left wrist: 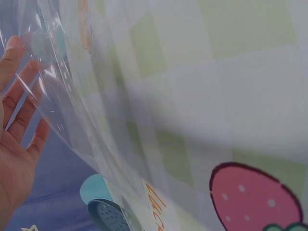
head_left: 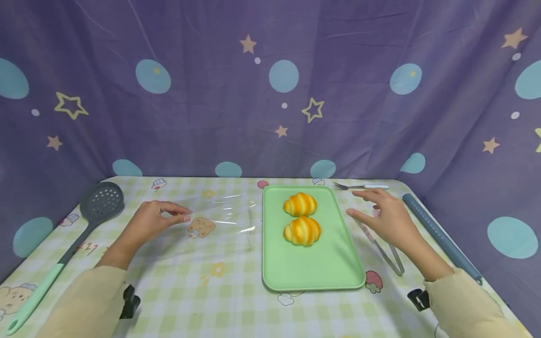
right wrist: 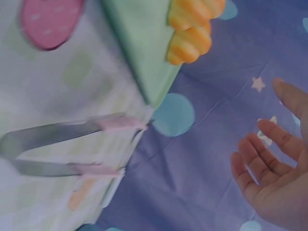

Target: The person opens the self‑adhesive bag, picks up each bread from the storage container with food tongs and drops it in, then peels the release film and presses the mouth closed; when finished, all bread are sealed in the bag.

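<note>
My left hand (head_left: 162,217) is at the left edge of a clear plastic sheet or bag (head_left: 230,221) over the table. In the left wrist view, its thumb and fingers stand apart, with the clear plastic (left wrist: 72,113) overlapping the fingertips. My right hand (head_left: 386,217) hovers with fingers spread and nothing between them, right of the light green tray (head_left: 313,270). Two croissants (head_left: 300,204) (head_left: 302,231) lie on that tray, one behind the other. Below the right hand rest metal tongs (head_left: 393,263) with pink tips, also visible in the right wrist view.
A grey skimmer (head_left: 101,203) with a mint handle lies along the left edge. Behind the right hand is a fork (head_left: 351,186) with a white handle. A long blue-grey bar (head_left: 441,237) lies along the right edge. A purple curtain (head_left: 203,108) hangs behind the table.
</note>
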`<state>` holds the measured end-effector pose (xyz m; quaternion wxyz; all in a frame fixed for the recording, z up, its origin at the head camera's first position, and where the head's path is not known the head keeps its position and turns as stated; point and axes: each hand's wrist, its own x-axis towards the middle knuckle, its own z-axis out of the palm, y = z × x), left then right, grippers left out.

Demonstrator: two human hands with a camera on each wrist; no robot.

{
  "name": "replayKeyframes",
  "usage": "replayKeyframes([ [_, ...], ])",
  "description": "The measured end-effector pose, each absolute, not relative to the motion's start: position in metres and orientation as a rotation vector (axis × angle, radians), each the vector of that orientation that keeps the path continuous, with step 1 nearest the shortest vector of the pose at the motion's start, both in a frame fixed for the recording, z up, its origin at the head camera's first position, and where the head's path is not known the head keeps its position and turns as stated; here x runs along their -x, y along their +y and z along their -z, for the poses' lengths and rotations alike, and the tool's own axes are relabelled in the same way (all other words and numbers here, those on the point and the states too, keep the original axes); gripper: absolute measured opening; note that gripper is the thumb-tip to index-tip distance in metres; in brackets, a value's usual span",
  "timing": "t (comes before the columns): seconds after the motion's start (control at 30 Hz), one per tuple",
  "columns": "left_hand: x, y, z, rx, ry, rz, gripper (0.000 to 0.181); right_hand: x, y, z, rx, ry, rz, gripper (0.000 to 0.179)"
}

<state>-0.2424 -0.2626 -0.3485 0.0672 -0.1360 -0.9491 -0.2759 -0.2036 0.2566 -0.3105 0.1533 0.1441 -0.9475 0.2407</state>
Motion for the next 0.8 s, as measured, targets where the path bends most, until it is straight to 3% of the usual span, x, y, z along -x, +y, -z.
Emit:
replayKeyframes([
  [0.8, 0.241, -0.267, 0.349, 0.361, -2.871, 0.877, 0.026, 0.207, 0.323, 0.355, 0.026, -3.057, -0.764, 0.08],
])
